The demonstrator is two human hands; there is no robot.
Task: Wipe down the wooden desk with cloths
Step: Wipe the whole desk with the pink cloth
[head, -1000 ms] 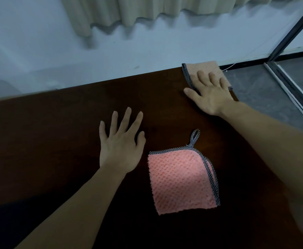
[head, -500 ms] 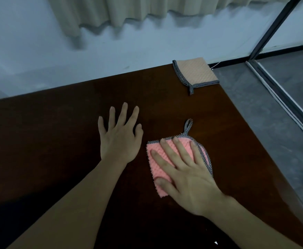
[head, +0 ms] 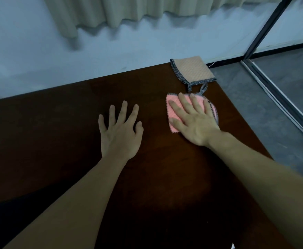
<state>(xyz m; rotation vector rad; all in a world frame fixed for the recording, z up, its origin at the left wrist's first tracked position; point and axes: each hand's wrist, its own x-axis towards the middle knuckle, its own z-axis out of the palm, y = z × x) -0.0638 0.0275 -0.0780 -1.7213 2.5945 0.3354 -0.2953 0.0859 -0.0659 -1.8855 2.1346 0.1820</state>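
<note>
A pink cloth with a grey dotted border and hanging loop lies on the dark wooden desk. My right hand presses flat on it with straight, spread fingers and hides most of it. Just beyond, at the desk's far right corner, lies a beige cloth with the same grey border; the pink cloth's loop nearly reaches it. My left hand rests flat on the bare desk to the left of the pink cloth, fingers spread, holding nothing.
The desk's right edge runs diagonally, with grey floor below it. A dark sliding door frame stands at the right. Behind the desk are a pale wall and beige curtains.
My right hand left the beige cloth, came down onto the pink cloth and slid it away from me toward the far right corner. My left hand stayed flat in place.
</note>
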